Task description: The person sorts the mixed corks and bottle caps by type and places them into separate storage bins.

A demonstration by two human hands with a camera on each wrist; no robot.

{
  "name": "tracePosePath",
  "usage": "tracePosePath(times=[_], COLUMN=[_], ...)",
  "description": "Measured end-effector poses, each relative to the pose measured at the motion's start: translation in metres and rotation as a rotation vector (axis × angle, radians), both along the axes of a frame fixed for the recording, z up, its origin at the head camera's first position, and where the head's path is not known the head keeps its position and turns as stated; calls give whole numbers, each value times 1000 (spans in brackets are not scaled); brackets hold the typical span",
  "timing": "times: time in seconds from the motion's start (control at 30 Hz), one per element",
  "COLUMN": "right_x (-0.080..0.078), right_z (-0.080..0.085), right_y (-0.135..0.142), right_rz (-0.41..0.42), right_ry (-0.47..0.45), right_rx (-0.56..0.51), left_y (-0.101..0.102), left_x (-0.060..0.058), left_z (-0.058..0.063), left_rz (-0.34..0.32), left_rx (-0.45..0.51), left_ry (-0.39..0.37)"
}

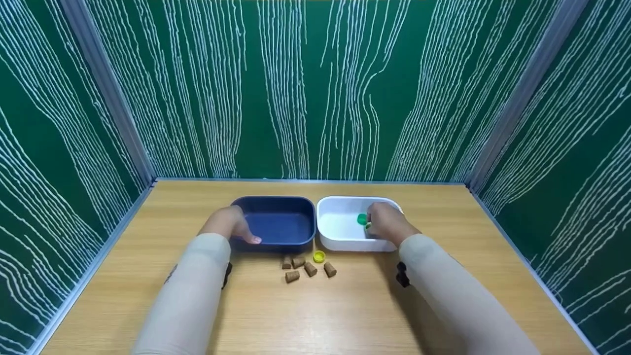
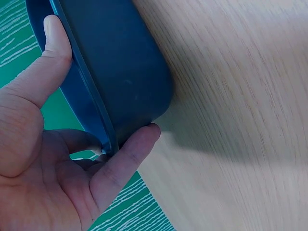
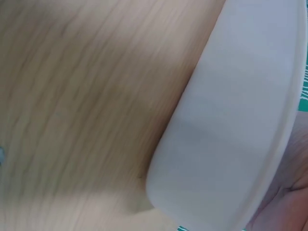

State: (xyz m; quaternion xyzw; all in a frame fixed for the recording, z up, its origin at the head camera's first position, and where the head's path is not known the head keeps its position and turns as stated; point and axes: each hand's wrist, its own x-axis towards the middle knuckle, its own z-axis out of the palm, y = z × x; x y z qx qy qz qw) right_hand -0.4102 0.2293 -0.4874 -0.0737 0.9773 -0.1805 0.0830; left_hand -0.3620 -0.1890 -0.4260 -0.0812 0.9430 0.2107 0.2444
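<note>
My left hand grips the left end of the dark blue container. In the left wrist view its thumb reaches over the rim to the inside, and the other fingers lie outside around the corner. Down inside the white container is my right hand, its fingertips beside a green bottle cap. A small yellow-green thing shows right at those fingertips; I cannot tell whether they pinch it. The right wrist view shows mostly the white container's outer wall, which hides the fingers.
In front of the containers, several brown corks lie loose on the wooden table. A yellow bottle cap sits close to the white container's front. Green walls with white wavy lines enclose the back and sides.
</note>
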Motion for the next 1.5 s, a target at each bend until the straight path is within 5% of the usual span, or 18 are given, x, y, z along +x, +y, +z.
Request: tracePosePath(times=[0.27, 0.73, 1.17, 1.5], right_x=[7, 45, 82, 97], right_z=[16, 48, 47, 39], right_y=[-14, -51, -89, -111], right_rz=[-13, 258, 417, 439], right_ry=[1, 211, 304, 256], right_rx=[39, 20, 7, 42], left_y=[1, 0, -1, -2], left_x=[-3, 0, 3, 3], left_z=[-3, -4, -3, -3], left_rz=[-5, -6, -30, -22], left_rx=[3, 1, -21, -12], left_ry=[-2, 16, 35, 38])
